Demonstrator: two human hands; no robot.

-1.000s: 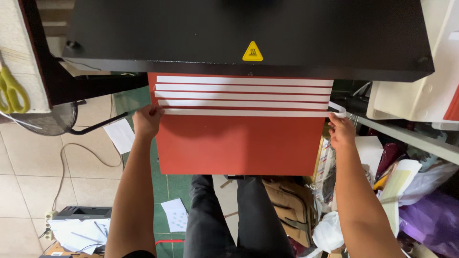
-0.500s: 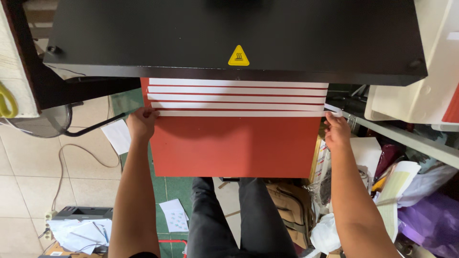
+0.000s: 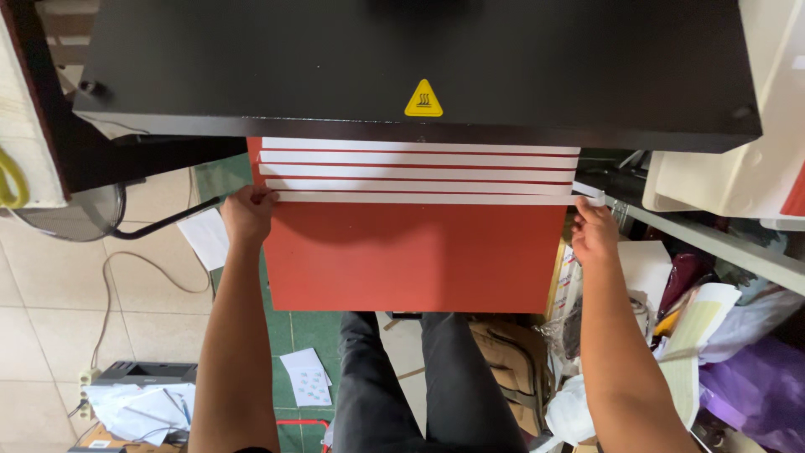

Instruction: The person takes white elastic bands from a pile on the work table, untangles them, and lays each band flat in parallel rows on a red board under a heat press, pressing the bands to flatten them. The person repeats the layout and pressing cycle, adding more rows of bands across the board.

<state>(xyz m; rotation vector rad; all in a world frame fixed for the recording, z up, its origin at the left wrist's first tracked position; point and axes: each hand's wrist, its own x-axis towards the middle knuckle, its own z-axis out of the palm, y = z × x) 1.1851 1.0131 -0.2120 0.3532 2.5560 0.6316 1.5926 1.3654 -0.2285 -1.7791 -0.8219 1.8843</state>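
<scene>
Head view: both hands are at the ends of the lowest white strip [image 3: 423, 198], which lies across the red pad [image 3: 415, 256] of a heat press, just below the raised black plate [image 3: 402, 67].

The left hand [image 3: 245, 214] has its fingers [image 3: 260, 198] pressed together on the left end of the strip, at the pad's edge. The right hand [image 3: 594, 235] pinches the right end, where the strip sticks out a little past the pad's right edge; its fingers [image 3: 591, 205] are closed on this end.

To do this step well, I think both ends should be moved together, so that the strip stays straight and parallel to the four strips [image 3: 419, 164] above it. The gap of red between the strips should be even. Light pressure seems enough, because a thin strip can bend or slide. The hands are better kept low, away from the black plate, which carries a yellow heat warning sign [image 3: 423, 99].

From the fingers, the strip runs inward between the two hands; the other strips lie just beyond the fingertips, apart from them.
</scene>
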